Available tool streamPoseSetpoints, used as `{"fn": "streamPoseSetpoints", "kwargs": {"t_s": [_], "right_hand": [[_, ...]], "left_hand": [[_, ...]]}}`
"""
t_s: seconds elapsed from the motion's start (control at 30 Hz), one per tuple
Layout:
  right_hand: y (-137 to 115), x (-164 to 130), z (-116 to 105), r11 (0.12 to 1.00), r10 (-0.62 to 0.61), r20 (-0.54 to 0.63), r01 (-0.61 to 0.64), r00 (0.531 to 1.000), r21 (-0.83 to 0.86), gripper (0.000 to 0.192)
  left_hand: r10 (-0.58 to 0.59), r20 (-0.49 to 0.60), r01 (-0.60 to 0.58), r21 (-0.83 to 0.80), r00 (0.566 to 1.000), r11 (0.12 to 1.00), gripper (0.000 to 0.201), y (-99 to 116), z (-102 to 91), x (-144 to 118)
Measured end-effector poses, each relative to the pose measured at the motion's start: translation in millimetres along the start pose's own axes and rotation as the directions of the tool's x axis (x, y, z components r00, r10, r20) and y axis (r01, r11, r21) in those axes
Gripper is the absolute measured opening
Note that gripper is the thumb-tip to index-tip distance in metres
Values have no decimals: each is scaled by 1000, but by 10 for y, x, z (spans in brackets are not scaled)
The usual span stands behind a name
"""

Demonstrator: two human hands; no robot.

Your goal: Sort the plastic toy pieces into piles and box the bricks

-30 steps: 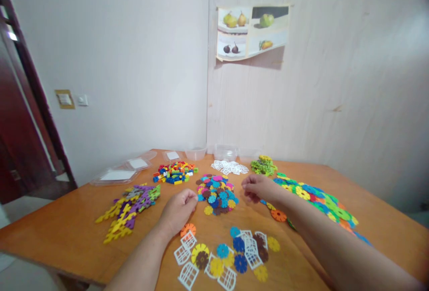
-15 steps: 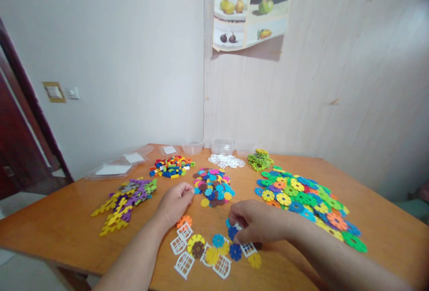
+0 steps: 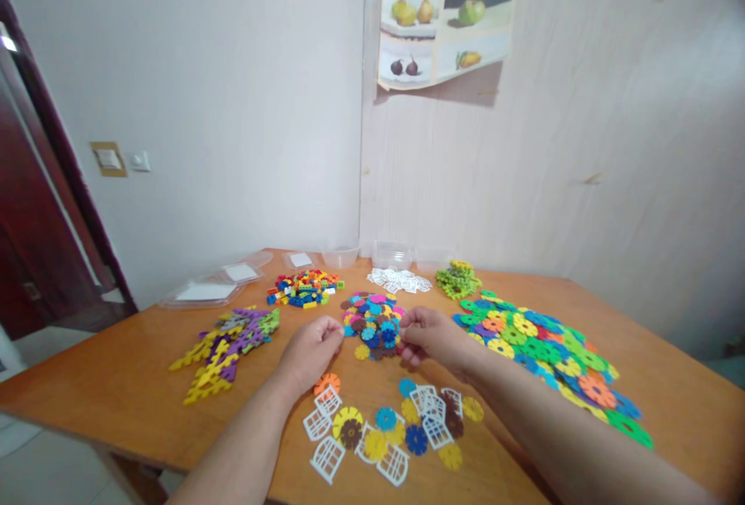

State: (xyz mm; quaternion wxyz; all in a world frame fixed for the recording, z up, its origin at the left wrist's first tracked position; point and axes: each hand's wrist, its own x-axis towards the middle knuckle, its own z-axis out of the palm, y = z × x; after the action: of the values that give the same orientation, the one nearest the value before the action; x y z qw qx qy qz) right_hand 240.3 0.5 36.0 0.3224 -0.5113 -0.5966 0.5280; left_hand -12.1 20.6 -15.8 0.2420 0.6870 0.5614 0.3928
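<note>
From the head camera, we see our left hand (image 3: 311, 350) resting loosely curled on the table (image 3: 116, 404), its fingertips at the left edge of the pile of small discs (image 3: 373, 319); whether it pinches anything we cannot tell. Our right hand (image 3: 427, 337) reaches into the right edge of the same pile, fingers bent and touching the discs, though we cannot make out a held piece. Nearer us lies the flat layout of discs and white window pieces (image 3: 387, 431). To pick well, we judge it best to single out one disc at the pile's rim, pinch it by its edge and lift straight up, so the neighbours stay put.
</note>
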Motion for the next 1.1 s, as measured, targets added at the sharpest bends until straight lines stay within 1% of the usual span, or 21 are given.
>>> {"fn": "streamPoseSetpoints", "kwargs": {"t_s": [0.07, 0.13, 0.17, 0.23, 0.3, 0.4, 0.47, 0.53, 0.6, 0.7, 0.77, 0.83, 0.93, 1.0, 1.1], "right_hand": [[-4, -36, -15, 998, -9, 23, 11, 1000, -63, 11], [3, -128, -71, 975, -16, 103, 39, 995, -219, 9], [5, -185, -110, 949, -12, 144, 57, 990, -310, 9], [-3, -305, -197, 872, 18, 215, 90, 977, -481, 13], [-26, -412, -275, 782, 60, 260, 117, 964, -612, 19], [-57, -515, -338, 659, 78, 245, 134, 966, -740, 27], [-51, -537, -345, 605, 72, 227, 139, 971, -784, 30], [-19, -527, -337, 597, 63, 231, 149, 971, -788, 30], [27, -500, -328, 633, 82, 249, 142, 965, -761, 26], [74, -464, -321, 691, 135, 258, 96, 957, -716, 24], [71, -458, -322, 680, 110, 226, 93, 968, -728, 26], [45, -464, -324, 635, 63, 187, 105, 980, -765, 26], [1, -475, -323, 600, 75, 175, 96, 982, -794, 26], [-14, -475, -318, 613, 97, 183, 86, 978, -785, 25], [-1, -470, -312, 662, 112, 201, 78, 973, -745, 26]], "left_hand": [[-1, 2, 1, 9, 1000, 1000, 30, 1, -3, 0], [-8, 10, 8, 10, 1000, 1000, 31, 13, -9, -4], [-12, 12, 12, 7, 1000, 1000, 30, 22, -12, -7], [-17, 16, 17, -2, 1000, 1000, 30, 36, -14, -13], [-19, 13, 19, -9, 1000, 1000, 30, 39, -11, -16], [-18, 7, 18, -13, 1000, 1000, 30, 29, -3, -15], [-17, 5, 17, -17, 1000, 1000, 30, 28, -2, -14], [-15, 11, 16, -18, 1000, 1000, 30, 40, -8, -15], [-15, 17, 15, -18, 1000, 1000, 29, 59, -18, -17], [-21, 19, 22, -21, 1000, 1000, 29, 74, -29, -19], [-19, 23, 19, -20, 1000, 1000, 29, 64, -28, -19], [-11, 26, 11, -20, 1000, 1000, 29, 41, -20, -18], [-3, 21, 3, -25, 1000, 1000, 28, 4, -4, -18], [-2, 21, 2, -28, 1000, 1000, 29, -4, 0, -19], [-8, 23, 9, -30, 1000, 1000, 29, 14, -6, -21]]}}
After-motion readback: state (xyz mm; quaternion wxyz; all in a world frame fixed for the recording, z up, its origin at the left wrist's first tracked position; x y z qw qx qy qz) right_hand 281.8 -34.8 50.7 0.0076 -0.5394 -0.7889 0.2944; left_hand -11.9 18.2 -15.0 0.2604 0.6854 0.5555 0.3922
